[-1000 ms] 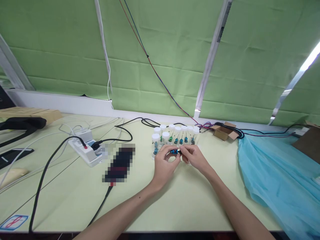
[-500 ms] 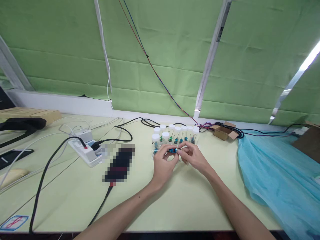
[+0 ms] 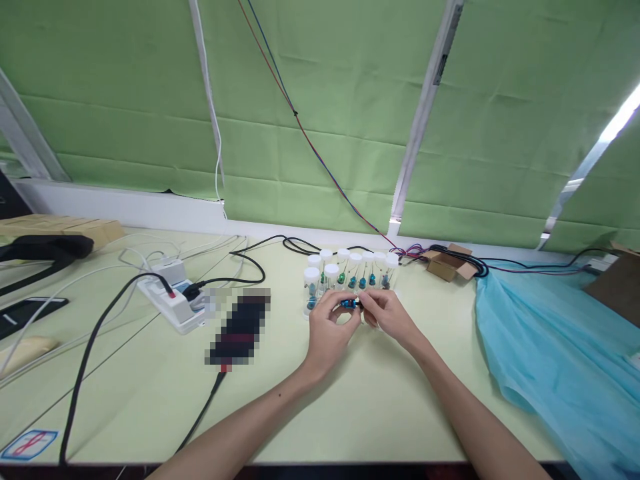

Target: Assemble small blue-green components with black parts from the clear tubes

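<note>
One blue part, left hand and right hand pinching, vials behind

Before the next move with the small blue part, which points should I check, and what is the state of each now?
1. Grip: left hand and right hand pinch the blue part: ok.
2. The vials stand upright: ok.
3. The power strip is apart from the hands: ok.
4. The blue sheet is apart from the right arm: ok.
5. Which way the blue part points: cannot tell.
</note>
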`<state>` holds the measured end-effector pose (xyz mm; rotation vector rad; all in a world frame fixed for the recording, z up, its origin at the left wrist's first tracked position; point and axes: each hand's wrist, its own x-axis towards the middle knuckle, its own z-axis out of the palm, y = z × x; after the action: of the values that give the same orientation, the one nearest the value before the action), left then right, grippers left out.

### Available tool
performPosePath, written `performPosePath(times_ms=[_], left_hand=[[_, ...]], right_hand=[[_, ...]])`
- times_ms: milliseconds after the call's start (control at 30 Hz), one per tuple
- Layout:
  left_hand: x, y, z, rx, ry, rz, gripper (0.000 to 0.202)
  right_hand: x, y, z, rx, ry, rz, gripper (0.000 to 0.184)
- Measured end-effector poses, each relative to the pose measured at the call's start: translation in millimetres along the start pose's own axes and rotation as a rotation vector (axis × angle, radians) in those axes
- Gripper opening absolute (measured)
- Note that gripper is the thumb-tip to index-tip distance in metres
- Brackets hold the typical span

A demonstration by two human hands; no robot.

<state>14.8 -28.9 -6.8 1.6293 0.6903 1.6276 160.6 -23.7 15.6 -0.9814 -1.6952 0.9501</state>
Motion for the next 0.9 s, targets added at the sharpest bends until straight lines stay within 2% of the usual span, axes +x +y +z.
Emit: performPosePath(times_ms=[267, 333, 500, 700, 900], left_hand=[[-0.3, -2.1, 0.7, -0.005, 0.015, -0.002, 0.017], [0.3, -1.8, 0.2, -0.003, 0.018, -0.002, 0.017], [1.0, 0.9, -1.1, 0.017, 0.025, -0.009, 0.015], [0.4, 1.2, -0.4, 0.004, 0.016, -0.011, 0.015], [0.2, 0.9, 0.0, 0.007, 0.0, -0.01, 0.012]], right_hand=[[1.9, 4.9, -0.1, -0.083, 0.024, -0.016, 0.064], [1.7, 4.1, -0.4, -0.068, 0.04, -0.029, 0.059], [-1.8, -0.1, -1.5, 0.041, -0.001, 0.024, 0.03], [-4.0, -2.8, -0.9, 0.063, -0.03, 0.0, 0.027], [-3.0, -3.0, -0.4, 0.033, -0.033, -0.01, 0.035]])
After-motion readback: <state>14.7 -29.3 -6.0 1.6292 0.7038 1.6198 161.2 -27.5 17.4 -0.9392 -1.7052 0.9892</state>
